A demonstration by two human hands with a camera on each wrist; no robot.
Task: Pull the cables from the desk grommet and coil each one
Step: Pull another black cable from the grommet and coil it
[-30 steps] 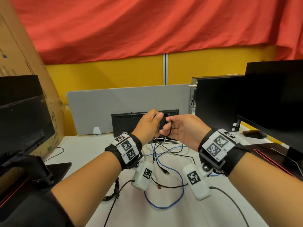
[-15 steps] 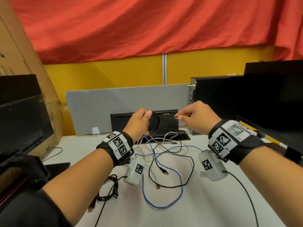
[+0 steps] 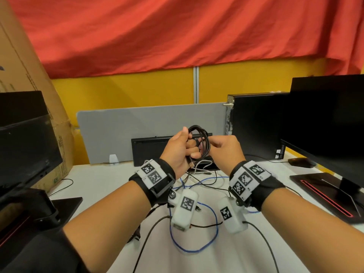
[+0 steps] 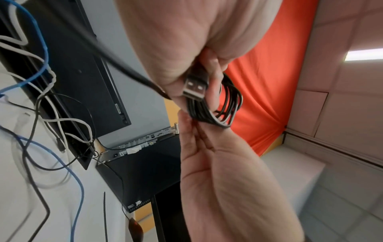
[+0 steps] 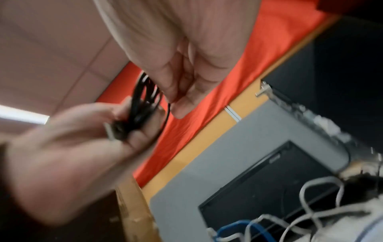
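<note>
**Black cable coiled in left hand, raised over desk**

The left hand point(image 3: 178, 149) grips a coil point(image 3: 201, 141) of thin, glossy black cable, fingers curled round the bundled strands. The loops are round, several turns stacked, and stand above the fist. A flat metal USB plug point(image 4: 194, 87) sticks out under the fingers. The right hand point(image 3: 226, 151) is just beside the coil, fingertips pinching a single black strand at its edge; the right wrist view is blurred but shows this pinch. Both hands are held up above the white desk point(image 3: 102, 180), in front of the grey felt divider point(image 3: 137, 127). On the desk below lie loose cables: a blue one point(image 3: 215, 231) in a wide loop, a white one point(image 3: 201, 167), thin black ones. They run toward a black rectangular grommet tray point(image 3: 149, 148). A matte black PC case point(image 3: 256, 125) stands at right.
</note>
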